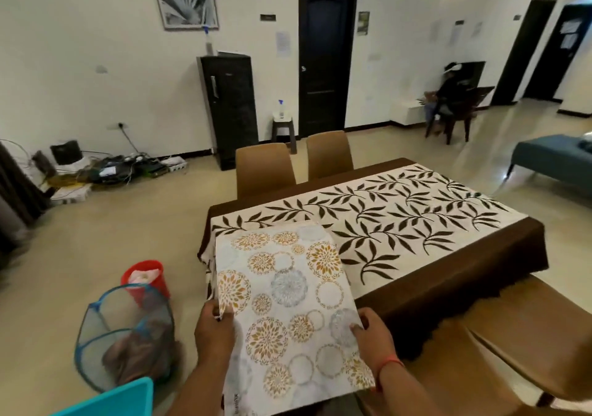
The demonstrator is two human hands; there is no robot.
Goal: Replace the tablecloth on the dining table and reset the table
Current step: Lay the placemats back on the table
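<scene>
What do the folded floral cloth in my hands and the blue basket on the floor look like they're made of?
Folded floral cloth: stays flat and stiff with a slight sheen, so possibly vinyl-coated fabric. Blue basket: see-through mesh on a thin blue frame, likely nylon netting.

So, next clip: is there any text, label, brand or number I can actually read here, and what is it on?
Nothing can be read with confidence.
Folded floral tablecloth, held by the left hand and right hand: small print at its bottom edge, too blurred to read.
Papers on the wall and on the far door: too small.
Small dark plaques on the wall: illegible.
Dark fridge: badge too small.
</scene>
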